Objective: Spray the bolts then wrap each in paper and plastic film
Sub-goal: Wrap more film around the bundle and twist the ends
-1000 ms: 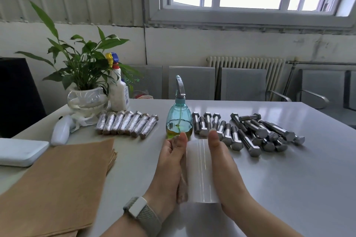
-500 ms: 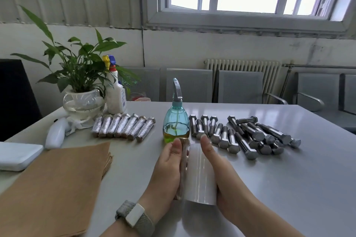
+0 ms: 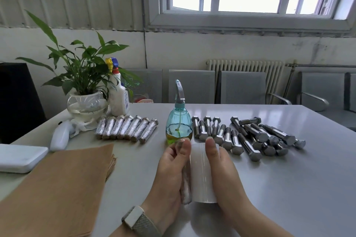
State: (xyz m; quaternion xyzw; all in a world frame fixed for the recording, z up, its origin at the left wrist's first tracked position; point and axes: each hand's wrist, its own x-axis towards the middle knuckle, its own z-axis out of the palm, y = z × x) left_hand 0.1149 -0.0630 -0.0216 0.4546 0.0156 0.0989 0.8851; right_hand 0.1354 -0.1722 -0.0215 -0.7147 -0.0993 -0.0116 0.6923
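Left hand [image 3: 169, 167] grip holds one wrapped bolt [image 3: 186, 188]; right hand [image 3: 221, 169] grip holds film roll [image 3: 201, 175]; seven, perhaps, wrapped bolts [image 3: 127, 128] lie beyond.

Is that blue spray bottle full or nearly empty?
Nearly empty: the blue spray bottle stands upright, and yellow-green liquid fills only its bottom part, the rest showing clear.

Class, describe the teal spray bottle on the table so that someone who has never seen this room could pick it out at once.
Start at the grey table under the window. Near its middle, between the row of film-wrapped bolts and the bare steel bolts, stands the teal spray bottle. Unlike the white trigger bottle by the potted plant, it is see-through, bulb-shaped, holds yellow-green liquid and has a grey nozzle.
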